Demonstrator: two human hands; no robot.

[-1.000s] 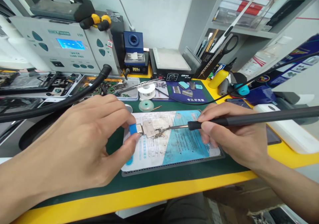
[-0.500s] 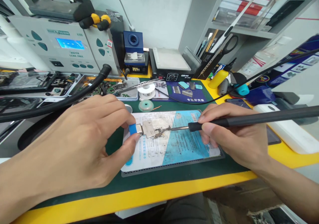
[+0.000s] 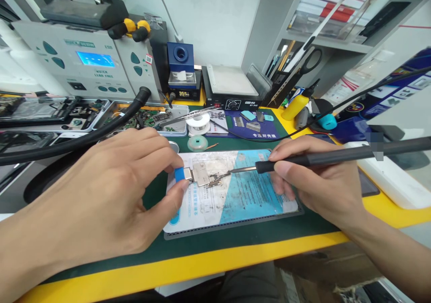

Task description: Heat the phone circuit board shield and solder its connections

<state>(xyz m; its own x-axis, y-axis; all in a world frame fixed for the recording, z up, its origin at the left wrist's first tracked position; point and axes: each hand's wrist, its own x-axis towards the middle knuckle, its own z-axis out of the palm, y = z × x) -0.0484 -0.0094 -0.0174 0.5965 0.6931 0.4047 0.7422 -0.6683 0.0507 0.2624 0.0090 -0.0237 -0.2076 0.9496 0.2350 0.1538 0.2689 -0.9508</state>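
My left hand (image 3: pixel 134 186) pinches the blue end of a small circuit board piece (image 3: pixel 201 174) between thumb and forefinger. The piece has a silvery metal plate in the middle and a narrow dark end with tiny parts on the right. In my right hand (image 3: pixel 313 182) is a soldering iron (image 3: pixel 299 160), held like a pen and pointing left. Its tip meets or hovers just over the board's narrow right end; contact is too fine to make out. Beneath them lies a stained white and blue pad (image 3: pixel 249 199).
Behind the pad are a solder spool (image 3: pixel 198 124), a round greenish reel (image 3: pixel 197 143) and tweezers (image 3: pixel 188 116) across a parts tray (image 3: pixel 180 125). A thick black hose (image 3: pixel 101 132) crosses at left, near a hot-air station (image 3: pixel 90 60). A black cable (image 3: pixel 292 134) runs at right.
The soldering iron's handle end has tilted up slightly, its tip staying near the board's right end. My left hand and the board have hardly moved.
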